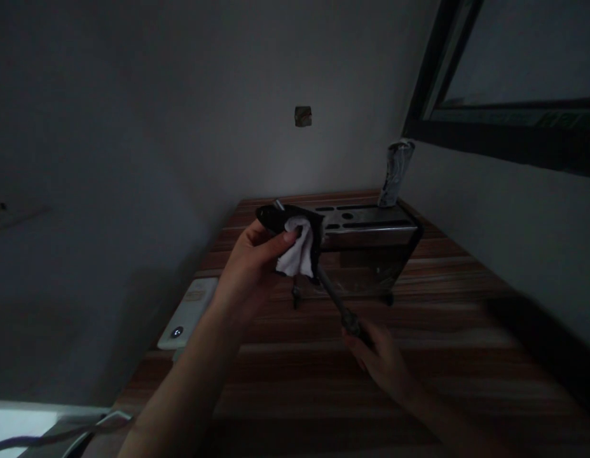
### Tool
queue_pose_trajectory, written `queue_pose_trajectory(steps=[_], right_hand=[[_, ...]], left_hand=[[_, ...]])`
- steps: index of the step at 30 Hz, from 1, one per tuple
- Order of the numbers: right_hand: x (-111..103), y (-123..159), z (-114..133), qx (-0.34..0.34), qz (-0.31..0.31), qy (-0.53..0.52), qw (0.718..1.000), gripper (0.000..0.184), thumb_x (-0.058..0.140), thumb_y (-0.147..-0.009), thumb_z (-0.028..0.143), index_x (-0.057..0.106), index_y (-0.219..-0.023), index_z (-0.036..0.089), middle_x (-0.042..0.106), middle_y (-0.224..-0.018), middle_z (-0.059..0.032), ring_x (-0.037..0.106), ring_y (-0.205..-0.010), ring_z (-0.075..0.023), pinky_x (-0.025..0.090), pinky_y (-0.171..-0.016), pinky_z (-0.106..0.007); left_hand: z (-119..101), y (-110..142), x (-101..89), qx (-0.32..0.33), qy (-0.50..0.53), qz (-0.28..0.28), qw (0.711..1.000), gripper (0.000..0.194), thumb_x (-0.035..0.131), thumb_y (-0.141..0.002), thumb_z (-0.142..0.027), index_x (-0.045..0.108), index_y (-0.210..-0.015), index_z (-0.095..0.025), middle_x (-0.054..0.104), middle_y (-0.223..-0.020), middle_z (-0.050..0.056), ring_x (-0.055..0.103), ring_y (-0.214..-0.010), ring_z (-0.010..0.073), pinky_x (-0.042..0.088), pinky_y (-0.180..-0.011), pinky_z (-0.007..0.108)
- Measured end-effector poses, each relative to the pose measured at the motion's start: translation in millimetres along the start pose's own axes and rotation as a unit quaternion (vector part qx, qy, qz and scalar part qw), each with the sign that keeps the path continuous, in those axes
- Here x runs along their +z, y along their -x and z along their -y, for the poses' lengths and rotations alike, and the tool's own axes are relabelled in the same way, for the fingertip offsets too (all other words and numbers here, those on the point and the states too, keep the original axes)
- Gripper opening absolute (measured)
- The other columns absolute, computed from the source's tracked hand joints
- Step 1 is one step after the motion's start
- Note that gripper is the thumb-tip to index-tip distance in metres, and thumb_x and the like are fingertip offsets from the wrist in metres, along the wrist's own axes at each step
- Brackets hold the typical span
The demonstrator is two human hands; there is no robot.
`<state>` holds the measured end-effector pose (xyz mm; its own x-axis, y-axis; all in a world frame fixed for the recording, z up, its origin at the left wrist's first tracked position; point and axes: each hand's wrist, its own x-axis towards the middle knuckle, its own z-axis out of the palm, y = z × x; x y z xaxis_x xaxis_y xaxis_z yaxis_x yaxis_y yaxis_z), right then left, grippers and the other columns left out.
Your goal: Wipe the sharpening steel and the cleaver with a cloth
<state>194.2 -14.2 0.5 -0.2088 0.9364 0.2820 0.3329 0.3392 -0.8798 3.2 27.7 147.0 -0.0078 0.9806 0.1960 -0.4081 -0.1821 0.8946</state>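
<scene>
My left hand [250, 261] pinches a white cloth [299, 254] against the dark, broad head [271, 217] of a long-handled tool. Its exact kind is hard to make out in the dim light. A small bright metal stub sticks up from that head. The grey shaft [330, 289] slants down to the right, where my right hand [378, 353] is closed round the handle end. Just behind the tool stands a metal box-like appliance [366, 219] with slots in its top; the tool's head and cloth cover its left part.
A wrapped cylinder [397, 172] rises at the appliance's back right corner. On the left lies a white panel [190, 312] with a round button, on the wood-grain table [285, 388]. A cable [51, 439] runs at lower left. Walls and a dark window frame [495, 143] bound the table.
</scene>
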Motion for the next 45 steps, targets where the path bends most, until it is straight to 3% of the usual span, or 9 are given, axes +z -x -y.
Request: queue_pose_trajectory(steps=[5, 12, 18, 25, 35, 40, 45], right_hand=[[1, 0, -3, -0.015, -0.008, 0.033, 0.999, 0.036, 0.052, -0.081, 0.051, 0.064, -0.074, 0.018, 0.061, -0.058, -0.0032, 0.06, -0.059, -0.0179, 0.047, -0.055, -0.026], [1, -1, -1, -0.029, -0.004, 0.038, 0.999, 0.033, 0.053, -0.081, 0.048, 0.064, -0.075, 0.018, 0.062, -0.059, -0.0029, 0.058, -0.054, -0.0166, 0.047, -0.056, -0.028], [1, -1, 2, -0.017, 0.001, 0.005, 1.0, 0.032, 0.053, -0.081, 0.047, 0.061, -0.072, 0.018, 0.056, -0.053, -0.0006, 0.055, -0.051, -0.0152, 0.044, -0.05, -0.024], [1, 0, 0, 0.026, -0.004, -0.061, 0.998, 0.031, 0.052, -0.082, 0.046, 0.056, -0.073, 0.017, 0.045, -0.044, 0.0047, 0.037, -0.034, -0.0086, 0.029, -0.035, -0.02], [0, -1, 3, 0.049, -0.012, -0.104, 0.993, 0.032, 0.048, -0.083, 0.045, 0.049, -0.067, 0.018, 0.04, -0.043, 0.0067, 0.035, -0.034, -0.0072, 0.027, -0.034, -0.019], [-1, -3, 4, 0.065, -0.066, -0.094, 0.991, 0.035, 0.047, -0.079, 0.049, 0.044, -0.059, 0.02, 0.04, -0.037, 0.0065, 0.035, -0.029, -0.0074, 0.026, -0.029, -0.018], [-2, -7, 6, 0.072, -0.068, -0.063, 0.993, 0.037, 0.045, -0.077, 0.044, 0.039, -0.048, 0.022, 0.039, -0.032, 0.0044, 0.037, -0.027, -0.0081, 0.027, -0.028, -0.018]], left_hand=[[-2, -1, -3.8, 0.027, 0.053, 0.003, 0.998, 0.015, 0.075, -0.062, -0.022, 0.067, -0.074, -0.018, 0.068, -0.074, -0.003, 0.063, -0.066, 0.0105, 0.049, -0.063, 0.019], [1, -3, -1.4, 0.069, 0.1, -0.029, 0.992, 0.002, 0.065, -0.074, -0.02, 0.067, -0.076, -0.019, 0.069, -0.077, -0.001, 0.063, -0.073, 0.0125, 0.051, -0.071, 0.025], [11, -1, 8.8, 0.026, 0.126, -0.04, 0.991, 0.005, 0.064, -0.076, -0.025, 0.064, -0.076, -0.02, 0.068, -0.079, -0.002, 0.063, -0.077, 0.0124, 0.05, -0.074, 0.026], [34, 4, 17.6, -0.012, 0.014, 0.021, 1.0, 0.025, 0.079, -0.058, -0.03, 0.069, -0.078, -0.02, 0.07, -0.079, -0.002, 0.063, -0.069, 0.0127, 0.048, -0.062, 0.022], [44, 6, 22.2, -0.042, -0.133, 0.151, 0.979, 0.026, 0.075, -0.063, -0.021, 0.07, -0.088, -0.017, 0.07, -0.082, 0.0, 0.062, -0.075, 0.0151, 0.047, -0.069, 0.025], [63, 12, 25.7, -0.048, -0.241, 0.193, 0.95, 0.019, 0.07, -0.068, -0.022, 0.068, -0.086, -0.015, 0.069, -0.082, 0.002, 0.062, -0.076, 0.0163, 0.047, -0.068, 0.025], [76, 16, 27.7, -0.006, -0.366, 0.184, 0.912, 0.019, 0.069, -0.069, -0.021, 0.064, -0.086, -0.015, 0.067, -0.08, 0.002, 0.061, -0.075, 0.0168, 0.046, -0.064, 0.024]])
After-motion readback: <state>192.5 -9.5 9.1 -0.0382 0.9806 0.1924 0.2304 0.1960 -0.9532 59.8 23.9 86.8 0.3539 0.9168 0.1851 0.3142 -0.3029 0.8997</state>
